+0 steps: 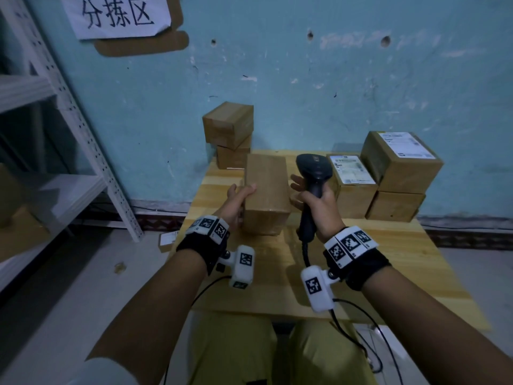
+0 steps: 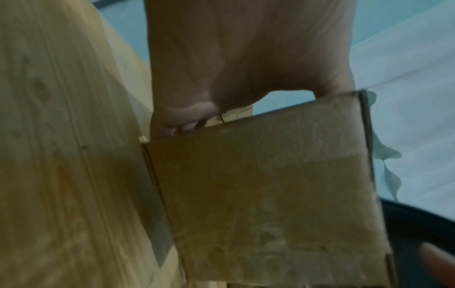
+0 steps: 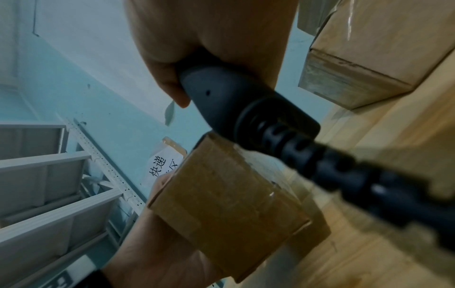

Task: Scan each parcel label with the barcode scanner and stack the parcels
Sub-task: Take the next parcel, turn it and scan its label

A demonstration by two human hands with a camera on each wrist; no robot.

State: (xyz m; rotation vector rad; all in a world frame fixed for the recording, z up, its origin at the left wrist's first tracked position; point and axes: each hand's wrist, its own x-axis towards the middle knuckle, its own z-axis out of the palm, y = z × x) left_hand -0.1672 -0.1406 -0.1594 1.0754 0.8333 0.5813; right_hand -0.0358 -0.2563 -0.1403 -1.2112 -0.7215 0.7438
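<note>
Left grip (image 1: 238,202): hand clasps the plain parcel (image 1: 266,190) by its left side, thumb on top; no label shows on the faces in view, so it probably needs turning. Right grip (image 1: 319,202): fingers wrapped round the handle of the barcode scanner (image 1: 313,173), held beside the parcel, ready to aim. Parcel sits mid-desk (image 1: 388,245). Labelled parcels (image 1: 388,173) wait at right; a plain stack (image 1: 229,134) stands behind left, likely the finished pile.
</note>
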